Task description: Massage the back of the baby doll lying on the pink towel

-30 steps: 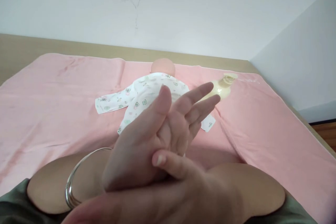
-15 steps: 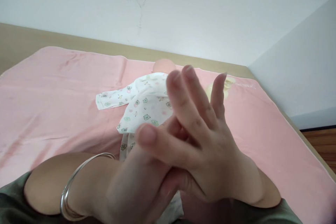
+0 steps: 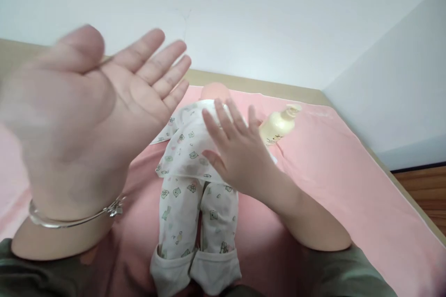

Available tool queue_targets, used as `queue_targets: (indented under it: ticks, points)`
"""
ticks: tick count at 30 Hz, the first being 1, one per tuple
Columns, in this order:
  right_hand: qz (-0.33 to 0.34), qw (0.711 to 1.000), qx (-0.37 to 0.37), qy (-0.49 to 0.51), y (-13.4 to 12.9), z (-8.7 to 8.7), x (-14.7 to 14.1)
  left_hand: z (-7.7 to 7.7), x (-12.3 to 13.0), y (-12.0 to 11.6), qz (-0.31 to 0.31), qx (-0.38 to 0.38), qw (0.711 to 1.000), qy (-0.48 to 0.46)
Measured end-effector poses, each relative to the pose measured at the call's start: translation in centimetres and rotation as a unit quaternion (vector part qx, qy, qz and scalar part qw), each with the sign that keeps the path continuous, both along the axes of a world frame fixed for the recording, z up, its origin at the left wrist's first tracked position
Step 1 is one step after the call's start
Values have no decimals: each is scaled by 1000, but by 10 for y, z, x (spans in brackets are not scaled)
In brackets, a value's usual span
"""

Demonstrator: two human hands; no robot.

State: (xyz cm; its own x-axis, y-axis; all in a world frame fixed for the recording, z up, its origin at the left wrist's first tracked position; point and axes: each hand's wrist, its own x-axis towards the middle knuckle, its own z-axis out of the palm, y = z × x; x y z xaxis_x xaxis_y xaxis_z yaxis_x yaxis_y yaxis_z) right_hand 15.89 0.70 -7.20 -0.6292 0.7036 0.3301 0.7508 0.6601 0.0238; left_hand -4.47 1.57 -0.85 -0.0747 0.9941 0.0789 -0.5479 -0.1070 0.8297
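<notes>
A white wall [image 3: 265, 18] spans the view from 10 round to 2 o'clock. Below it, a pink mat [image 3: 334, 185] spreads past both sides of the centre. On it lies the doll [image 3: 195, 148], its bare rounded head at 12 o'clock and its cuffed trouser legs running down to between 6 and 7. It wears a white top and trousers printed with small animals.

The left hand [image 3: 101, 102] is raised at 9 o'clock, palm toward the camera, fingers stretched and thumb apart, with nothing in it. The right hand [image 3: 240, 148], just off the dial's centre toward 5, has its fingers fanned and its back showing; it too grips nothing. It overlaps the doll's top, but whether it touches cannot be told.

At 3 o'clock, just beyond the right hand, is a cream pump bottle [image 3: 280, 123], its nozzle end toward 2. A silver bracelet [image 3: 69, 224] circles the left wrist at 8 o'clock.
</notes>
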Motion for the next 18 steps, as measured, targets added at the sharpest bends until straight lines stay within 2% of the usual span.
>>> queue_targets:
  ticks: [2, 4, 6, 9, 13, 16, 18]
  points:
    - [35, 997, -60, -22, 2, -13, -11, -5, 2, 12, -29, 2, 999, -19]
    - [59, 992, -109, -34, 7, -25, -19, -12, 8, 24, -36, -52, 998, -2]
    - [50, 988, -142, -24, 17, -35, -22, -19, 13, 33, -41, -86, 995, 40]
    - [-1, 985, -171, 24, 44, -47, -17, -24, 15, 42, -53, -89, 992, 72]
    - [-105, 975, -185, 67, 73, -54, -7, -17, 12, 38, -30, -107, 993, 35]
    - [-182, 964, -180, 66, 65, -54, -11, -13, 7, 32, -11, -91, 996, 5]
    - [-177, 969, -162, 54, 46, -56, -19, -14, 5, 31, -3, -73, 997, 0]
